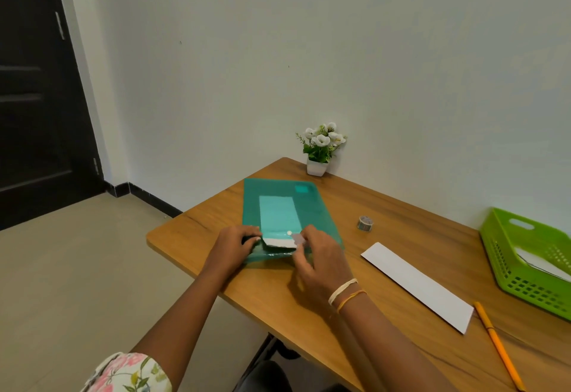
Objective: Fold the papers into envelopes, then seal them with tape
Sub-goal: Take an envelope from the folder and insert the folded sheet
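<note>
A teal see-through folder [312, 206] lies on the wooden table [355, 203], and a white paper shows through it. The paper's bare near end [279, 242] sticks out of the folder's near opening. My left hand [236, 248] grips the folder's near edge at the left of that opening, fingers curled. My right hand [321, 259] pinches the right corner of the protruding paper. To the right, a long folded white paper [417, 285] lies flat on the table. Beyond it, apart from both hands, stands a small tape roll [365, 223].
A green plastic basket [525, 265] holding white papers stands at the table's right edge. An orange pencil [499, 345] lies near the front right. A small potted plant [319, 149] stands against the wall at the back. The table's left edge drops to tiled floor.
</note>
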The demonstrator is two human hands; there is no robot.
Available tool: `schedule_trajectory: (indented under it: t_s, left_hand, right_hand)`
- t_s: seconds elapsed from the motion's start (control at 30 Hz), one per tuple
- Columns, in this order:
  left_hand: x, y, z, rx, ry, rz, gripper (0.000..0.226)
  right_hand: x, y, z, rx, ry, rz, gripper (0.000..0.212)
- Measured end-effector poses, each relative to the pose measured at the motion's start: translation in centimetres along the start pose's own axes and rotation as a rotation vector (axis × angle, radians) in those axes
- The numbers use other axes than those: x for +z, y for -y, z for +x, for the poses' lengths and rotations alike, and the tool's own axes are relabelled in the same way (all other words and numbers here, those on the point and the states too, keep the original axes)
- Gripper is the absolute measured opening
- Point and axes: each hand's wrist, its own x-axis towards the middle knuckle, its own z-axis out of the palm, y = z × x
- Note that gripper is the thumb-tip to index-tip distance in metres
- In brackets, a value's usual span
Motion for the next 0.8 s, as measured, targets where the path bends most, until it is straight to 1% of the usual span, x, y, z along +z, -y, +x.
schedule_trajectory:
  t_s: [0.07, 0.13, 0.2, 0.27, 0.37, 0.43, 0.5, 0.57, 0.63, 0.7, 0.73, 0.8]
  left_hand:
    - [-0.1, -0.1, -0.1, 0.005, -0.004, -0.005, 0.021]
    - [-0.1, -0.2, -0.2, 0.006, -0.011, -0.006, 0.022]
    - [-0.1, -0.3, -0.3, 0.013, -0.017, 0.003, 0.022]
    - [-0.1, -0.4, -0.3, 0.025, -0.027, 0.012, 0.021]
    - [-0.1, -0.4, -0.2, 0.028, -0.035, 0.025, 0.020]
    - [-0.1, -0.4, -0.3, 0.028, -0.029, 0.022, 0.020]
    - [-0.1, -0.4, -0.3, 0.029, -0.021, 0.019, 0.020]
    - [0.0, -0.3, -0.2, 0.023, -0.021, 0.022, 0.020]
    - [0.0, -0.3, -0.2, 0.016, -0.020, 0.025, 0.020]
    - [0.1, -0.3, -0.2, 0.020, -0.015, 0.030, 0.020]
    - [0.1, -0.3, -0.2, 0.023, -0.011, 0.032, 0.020]
    - [0.0, -0.3, -0.2, 0.023, -0.010, 0.027, 0.020]
  right_hand:
    - [-0.4, -0.4, 0.1, 0.066, 0.089, -0.007, 0.013]
    - [-0.6, -0.5, 0.1, 0.118, 0.197, -0.025, 0.023]
    - [-0.4, -0.4, 0.2, 0.164, 0.241, 0.000, 0.030]
    - [0.0, -0.1, 0.4, 0.240, 0.272, 0.023, 0.033]
    - [0.5, 0.3, 0.9, 0.371, 0.367, -0.131, 0.045]
    - [0.7, 0.6, 1.2, 0.469, 0.388, -0.235, 0.057]
    - [1.0, 0.9, 1.9, 0.558, 0.424, -0.297, 0.068]
    - [1.3, 1.0, 2.7, 0.637, 0.474, -0.304, 0.076]
    - [1.5, 1.2, 3.5, 0.758, 0.488, -0.226, 0.087]
    - [1.5, 1.2, 4.1, 0.875, 0.480, -0.082, 0.093]
    - [1.5, 1.1, 4.3, 0.899, 0.480, 0.007, 0.091]
    - [1.3, 0.9, 4.8, 0.893, 0.493, 0.203, 0.074]
